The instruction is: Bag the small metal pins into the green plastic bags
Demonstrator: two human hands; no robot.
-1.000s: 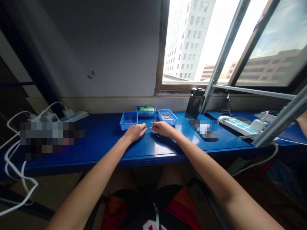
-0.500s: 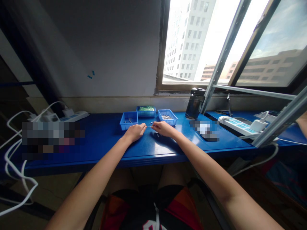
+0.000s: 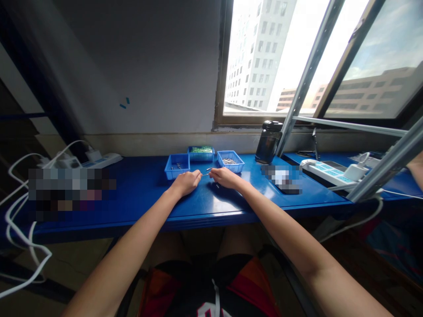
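Nearest, you are sitting with your lap tucked under the near edge of the blue worktop point(image 3: 139, 193), and both bare forearms are reaching forward over it. Your left hand point(image 3: 187, 182) is resting on the worktop with its fingers curled in, the tips pinching the left end of a small metal part point(image 3: 205, 175). Your right hand point(image 3: 224, 177) is lying just to the right, its fingers likewise closed and pinching the part's other end. The part is bridging the narrow gap between your hands, near the middle of the worktop and just in front of the trays. It is too small to tell what kind of part it is.

Just beyond it, a second small metal piece point(image 3: 209, 168) is lying on the worktop. A left blue tray point(image 3: 177, 174) is holding a few small bits, and a right blue tray point(image 3: 231, 168) is holding a heap of metal pieces. Behind and between them, a far blue tray point(image 3: 201, 157) is carrying something green.

Farther right, a dark jar point(image 3: 268, 143) is standing by the window sill. A white power strip point(image 3: 101, 160) is sitting far left, and another power strip point(image 3: 325, 174) is lying far right.
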